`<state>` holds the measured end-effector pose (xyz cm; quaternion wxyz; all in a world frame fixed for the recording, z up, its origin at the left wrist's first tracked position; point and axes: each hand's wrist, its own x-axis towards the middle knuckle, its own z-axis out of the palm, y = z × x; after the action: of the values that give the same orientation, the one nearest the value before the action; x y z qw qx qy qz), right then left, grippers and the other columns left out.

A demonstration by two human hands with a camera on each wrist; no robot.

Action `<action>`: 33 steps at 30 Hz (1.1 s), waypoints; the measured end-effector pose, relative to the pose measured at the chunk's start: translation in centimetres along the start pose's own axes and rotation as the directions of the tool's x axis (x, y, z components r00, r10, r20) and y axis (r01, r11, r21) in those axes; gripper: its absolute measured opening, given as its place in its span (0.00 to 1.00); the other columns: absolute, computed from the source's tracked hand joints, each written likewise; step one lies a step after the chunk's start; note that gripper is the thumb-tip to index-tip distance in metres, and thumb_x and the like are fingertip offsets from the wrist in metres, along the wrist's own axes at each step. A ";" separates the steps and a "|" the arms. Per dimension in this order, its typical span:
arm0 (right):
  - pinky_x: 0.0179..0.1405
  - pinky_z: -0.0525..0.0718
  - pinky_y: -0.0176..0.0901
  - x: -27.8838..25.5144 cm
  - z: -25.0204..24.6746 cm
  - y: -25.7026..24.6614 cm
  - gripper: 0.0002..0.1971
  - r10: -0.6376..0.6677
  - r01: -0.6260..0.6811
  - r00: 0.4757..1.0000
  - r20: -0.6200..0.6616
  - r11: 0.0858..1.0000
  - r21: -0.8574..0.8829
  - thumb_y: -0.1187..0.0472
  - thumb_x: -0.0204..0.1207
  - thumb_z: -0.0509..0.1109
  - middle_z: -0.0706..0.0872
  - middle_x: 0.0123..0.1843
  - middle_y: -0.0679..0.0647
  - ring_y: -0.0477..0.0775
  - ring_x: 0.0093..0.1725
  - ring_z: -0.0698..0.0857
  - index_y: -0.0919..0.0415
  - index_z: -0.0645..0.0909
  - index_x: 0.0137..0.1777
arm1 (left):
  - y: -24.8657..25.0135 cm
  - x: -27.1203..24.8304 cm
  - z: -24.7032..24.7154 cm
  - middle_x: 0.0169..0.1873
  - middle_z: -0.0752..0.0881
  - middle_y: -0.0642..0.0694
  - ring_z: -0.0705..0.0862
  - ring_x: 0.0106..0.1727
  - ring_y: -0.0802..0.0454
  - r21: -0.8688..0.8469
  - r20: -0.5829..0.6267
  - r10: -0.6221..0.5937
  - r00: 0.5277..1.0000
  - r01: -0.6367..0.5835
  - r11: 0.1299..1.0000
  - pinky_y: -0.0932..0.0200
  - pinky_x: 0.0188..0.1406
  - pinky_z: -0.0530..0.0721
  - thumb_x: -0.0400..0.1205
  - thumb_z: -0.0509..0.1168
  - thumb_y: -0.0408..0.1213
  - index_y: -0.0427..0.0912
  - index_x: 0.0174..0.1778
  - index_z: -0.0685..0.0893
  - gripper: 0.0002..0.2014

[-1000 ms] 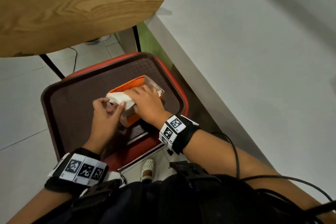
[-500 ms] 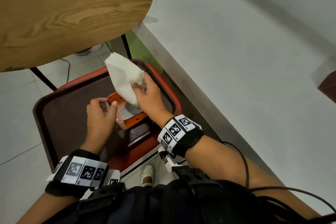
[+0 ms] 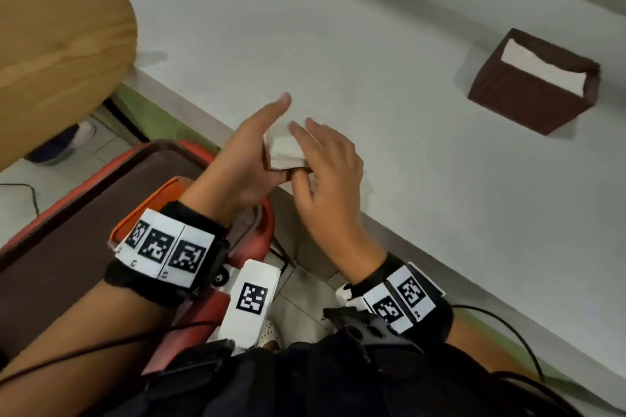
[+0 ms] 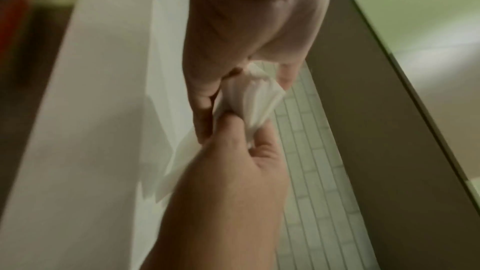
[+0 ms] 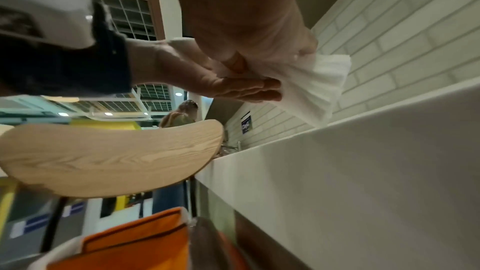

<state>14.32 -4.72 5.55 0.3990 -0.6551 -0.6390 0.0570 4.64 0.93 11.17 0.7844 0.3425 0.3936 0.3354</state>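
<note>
A small folded stack of white napkins [image 3: 284, 149] hangs just over the near edge of the white counter [image 3: 423, 162], held between both hands. My left hand [image 3: 249, 159] supports it from the left with fingers stretched out, the thumb pinching the paper [image 4: 249, 98]. Over the stack lies my right hand [image 3: 327, 159], fingers on top and thumb tucked below, pinching the napkins [image 5: 317, 83]. Below the left wrist, an orange napkin pack [image 3: 159, 195] lies on a brown tray [image 3: 78, 220]. A brown napkin holder [image 3: 521, 95] with white napkins inside stands on the counter, far right.
The tray rests on a red seat [image 3: 200, 311] beside the counter. A round wooden board [image 3: 57, 54] overhangs at the upper left, with a shoe [image 3: 57, 145] on the floor beneath it. A person [image 5: 182, 117] stands far off. Cables trail from both wrists.
The right hand lifted the napkins out of the orange pack on the tray and carried them up and right to the counter's edge. The left hand left the pack and now holds them too.
</note>
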 end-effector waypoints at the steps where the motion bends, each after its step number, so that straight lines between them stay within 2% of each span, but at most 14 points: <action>1: 0.68 0.69 0.52 -0.4 -0.9 0.5 0.24 0.014 -0.012 0.999 0.030 0.998 -0.065 0.57 0.74 0.60 0.79 0.72 0.57 0.59 0.72 0.73 0.56 0.77 0.71 | -0.4 0.9 1.0 0.35 0.90 0.44 0.89 0.38 0.52 0.044 -0.014 -0.031 0.999 0.031 0.999 0.62 0.32 0.87 0.84 0.58 0.44 0.38 0.46 0.84 0.14; 5: 0.74 0.63 0.50 -1.7 -5.4 3.3 0.28 0.228 -0.229 0.971 0.072 0.973 0.012 0.42 0.76 0.54 0.75 0.76 0.53 0.54 0.77 0.68 0.53 0.77 0.72 | -2.5 3.6 4.3 0.50 0.87 0.38 0.88 0.46 0.46 0.225 0.001 -0.115 0.993 0.112 0.968 0.56 0.38 0.89 0.82 0.62 0.35 0.32 0.60 0.81 0.14; 7: 0.79 0.62 0.49 -2.1 -8.1 5.2 0.28 0.455 -0.457 0.889 0.051 0.874 0.167 0.40 0.78 0.54 0.70 0.79 0.52 0.51 0.79 0.64 0.51 0.72 0.75 | -3.3 4.2 5.9 0.53 0.88 0.40 0.88 0.50 0.46 0.264 0.111 -0.157 0.981 0.123 0.957 0.56 0.41 0.90 0.82 0.61 0.33 0.36 0.63 0.79 0.13; 9: 0.77 0.67 0.48 -2.4 -10.8 7.2 0.28 0.685 -0.663 0.720 0.112 0.631 0.402 0.43 0.80 0.59 0.67 0.81 0.50 0.48 0.79 0.65 0.49 0.64 0.78 | -3.9 4.8 7.3 0.53 0.89 0.43 0.88 0.52 0.48 0.278 0.233 -0.184 0.955 0.116 0.954 0.57 0.44 0.89 0.82 0.61 0.32 0.38 0.63 0.79 0.13; 11: 0.65 0.80 0.48 -2.9 -13.1 9.2 0.26 0.776 -0.689 0.576 0.257 0.292 0.663 0.48 0.79 0.64 0.78 0.73 0.51 0.51 0.70 0.78 0.51 0.67 0.76 | -4.4 5.2 8.5 0.49 0.91 0.47 0.90 0.50 0.52 0.279 0.331 -0.199 0.922 0.106 0.954 0.60 0.42 0.88 0.80 0.62 0.33 0.39 0.60 0.80 0.13; 13: 0.51 0.89 0.49 -3.8 -15.3 10.5 0.23 0.750 -0.619 0.531 0.395 0.024 0.785 0.52 0.71 0.69 0.90 0.56 0.50 0.50 0.55 0.88 0.55 0.77 0.66 | -5.1 5.7 9.6 0.49 0.91 0.48 0.89 0.51 0.53 0.305 0.408 -0.235 0.882 0.111 0.946 0.61 0.44 0.88 0.77 0.65 0.36 0.40 0.62 0.80 0.16; 14: 0.47 0.90 0.48 -4.3 -16.0 11.0 0.20 0.724 -0.589 0.540 0.430 -0.039 0.807 0.55 0.68 0.69 0.92 0.50 0.50 0.49 0.50 0.91 0.56 0.80 0.61 | -5.4 6.0 10.2 0.50 0.91 0.48 0.89 0.52 0.52 0.347 0.429 -0.255 0.867 0.103 0.932 0.60 0.46 0.88 0.75 0.67 0.37 0.40 0.62 0.80 0.18; 16: 0.48 0.91 0.46 -5.2 -16.8 12.0 0.18 0.711 -0.595 0.565 0.418 0.000 0.803 0.64 0.69 0.70 0.92 0.52 0.53 0.51 0.51 0.91 0.59 0.81 0.60 | -6.3 6.5 11.0 0.51 0.91 0.50 0.89 0.54 0.53 0.484 0.439 -0.233 0.868 -0.010 0.875 0.59 0.51 0.87 0.72 0.71 0.38 0.45 0.60 0.81 0.19; 18: 0.53 0.89 0.48 -5.9 -17.1 13.0 0.22 0.771 -0.630 0.569 0.286 0.185 0.754 0.74 0.70 0.72 0.90 0.55 0.56 0.57 0.56 0.88 0.61 0.79 0.64 | -7.2 7.0 11.8 0.50 0.89 0.57 0.88 0.52 0.62 0.614 0.431 -0.082 0.899 -0.226 0.756 0.64 0.52 0.85 0.72 0.73 0.38 0.50 0.58 0.81 0.18; 21: 0.57 0.85 0.48 -6.2 -17.3 13.9 0.22 0.801 -0.599 0.597 0.039 0.412 0.686 0.79 0.68 0.73 0.88 0.50 0.52 0.55 0.53 0.86 0.52 0.80 0.53 | -8.7 6.9 13.1 0.49 0.86 0.60 0.85 0.48 0.71 0.589 0.480 0.137 0.867 -0.434 0.682 0.75 0.48 0.80 0.73 0.73 0.31 0.51 0.55 0.81 0.17; 25: 0.45 0.84 0.35 -6.6 -17.7 14.7 0.23 0.708 -0.513 0.706 0.014 0.498 0.699 0.79 0.67 0.71 0.84 0.49 0.49 0.46 0.48 0.84 0.50 0.78 0.50 | -10.6 8.0 13.3 0.55 0.85 0.52 0.83 0.56 0.64 0.518 0.457 0.206 0.865 -0.447 0.729 0.70 0.55 0.81 0.69 0.76 0.27 0.53 0.64 0.73 0.31; 28: 0.36 0.82 0.28 -6.8 -17.7 15.2 0.25 0.690 -0.527 0.721 0.059 0.491 0.693 0.82 0.66 0.70 0.83 0.47 0.46 0.42 0.45 0.82 0.50 0.77 0.50 | -12.0 8.6 13.4 0.65 0.77 0.45 0.79 0.65 0.52 0.517 0.428 0.195 0.882 -0.416 0.748 0.65 0.60 0.81 0.65 0.79 0.28 0.60 0.66 0.68 0.39; 30: 0.33 0.80 0.26 -6.8 -17.7 15.4 0.24 0.680 -0.536 0.731 0.056 0.522 0.663 0.77 0.63 0.73 0.83 0.45 0.44 0.35 0.42 0.84 0.49 0.77 0.50 | -12.5 8.7 13.5 0.67 0.75 0.44 0.77 0.67 0.51 0.505 0.431 0.204 0.879 -0.422 0.753 0.66 0.61 0.80 0.63 0.80 0.30 0.61 0.65 0.67 0.41; 33: 0.32 0.80 0.23 -6.6 -17.8 15.7 0.26 0.679 -0.525 0.733 0.047 0.520 0.674 0.81 0.67 0.73 0.82 0.47 0.43 0.28 0.39 0.83 0.50 0.75 0.53 | -12.7 9.2 13.3 0.67 0.77 0.43 0.79 0.66 0.52 0.521 0.419 0.217 0.882 -0.429 0.738 0.59 0.66 0.79 0.59 0.82 0.40 0.63 0.67 0.66 0.44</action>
<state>35.98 -16.42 5.37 0.6222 -0.6576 -0.2605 0.3355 23.42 -2.25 3.51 0.6178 0.6877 0.2753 0.2640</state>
